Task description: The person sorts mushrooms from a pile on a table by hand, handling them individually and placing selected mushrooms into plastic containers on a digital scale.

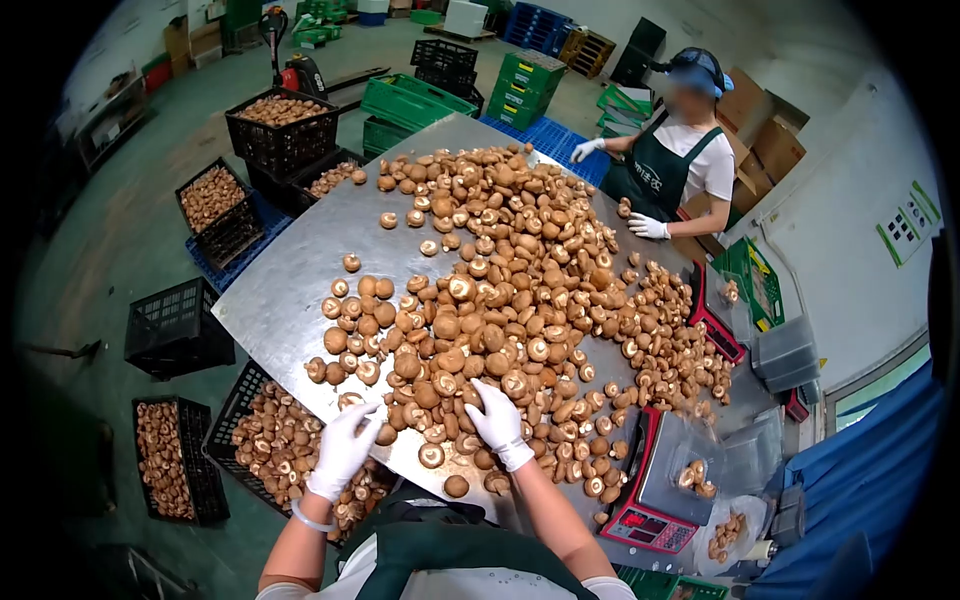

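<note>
Shiitake mushrooms [520,270] with brown caps and pale stems lie heaped across a metal table. Both hands wear white gloves. My left hand [345,450] is over the table's near edge, fingers stretched out and slightly apart, beside a mushroom [386,434] near its fingertips. Whether it touches that mushroom is hard to make out. My right hand [497,422] rests at the near side of the heap with fingers spread, against several mushrooms, gripping none that I can see. A loose mushroom [456,486] sits between my arms by the edge.
Below the table on the left stands a black crate [232,420] full of mushrooms; more filled crates [168,460] are beyond. Red scales [650,525] with clear boxes [785,352] line the right side. A co-worker [680,150] in a green apron stands at the far right.
</note>
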Action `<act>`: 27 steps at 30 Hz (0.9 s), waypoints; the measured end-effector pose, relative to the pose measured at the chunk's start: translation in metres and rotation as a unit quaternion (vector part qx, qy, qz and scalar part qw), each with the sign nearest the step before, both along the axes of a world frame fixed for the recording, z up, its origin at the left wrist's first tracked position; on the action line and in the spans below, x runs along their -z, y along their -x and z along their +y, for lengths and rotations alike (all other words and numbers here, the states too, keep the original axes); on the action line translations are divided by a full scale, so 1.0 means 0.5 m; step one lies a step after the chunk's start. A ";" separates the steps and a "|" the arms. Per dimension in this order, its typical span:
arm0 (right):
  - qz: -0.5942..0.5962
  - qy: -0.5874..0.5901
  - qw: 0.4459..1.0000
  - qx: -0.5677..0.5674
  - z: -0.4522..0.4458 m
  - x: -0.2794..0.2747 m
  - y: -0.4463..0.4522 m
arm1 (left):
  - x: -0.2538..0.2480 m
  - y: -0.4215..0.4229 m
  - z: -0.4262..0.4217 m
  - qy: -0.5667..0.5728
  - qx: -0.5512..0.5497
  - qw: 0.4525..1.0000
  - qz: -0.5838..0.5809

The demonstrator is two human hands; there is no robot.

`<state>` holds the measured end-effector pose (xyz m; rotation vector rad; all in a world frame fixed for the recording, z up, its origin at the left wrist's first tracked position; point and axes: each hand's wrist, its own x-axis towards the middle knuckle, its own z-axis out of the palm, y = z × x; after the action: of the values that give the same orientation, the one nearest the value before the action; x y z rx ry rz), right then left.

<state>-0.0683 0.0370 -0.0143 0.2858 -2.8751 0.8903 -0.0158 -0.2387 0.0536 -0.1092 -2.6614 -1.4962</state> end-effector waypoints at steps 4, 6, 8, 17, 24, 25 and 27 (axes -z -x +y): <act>-0.092 0.174 0.980 0.005 -0.010 -0.094 -0.042 | 0.045 0.002 -0.019 -0.021 -0.054 0.998 0.015; -0.204 0.232 0.943 -0.124 -0.027 -0.129 -0.061 | 0.015 0.003 -0.033 -0.036 -0.085 0.996 -0.013; -0.044 0.164 0.979 -0.110 -0.050 -0.118 -0.049 | 0.018 0.008 -0.042 -0.058 -0.094 0.994 0.002; -0.079 0.161 0.980 -0.088 -0.081 -0.092 -0.010 | 0.015 -0.006 -0.019 -0.308 -0.087 0.944 -0.077; -0.472 0.629 0.598 -0.155 -0.119 -0.092 -0.073 | -0.025 0.004 0.104 -0.363 0.061 0.929 -0.040; -0.488 0.589 0.634 -0.115 -0.112 -0.117 -0.069 | -0.030 0.029 0.098 -0.316 0.051 0.946 -0.055; -0.445 0.616 0.637 -0.131 -0.103 -0.122 -0.071 | -0.003 0.090 0.091 -0.196 0.013 0.980 -0.015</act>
<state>-0.0328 -0.0145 0.0469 0.0715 -1.8263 3.4321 -0.0609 -0.1931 0.0549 -0.0948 -2.3361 -2.0074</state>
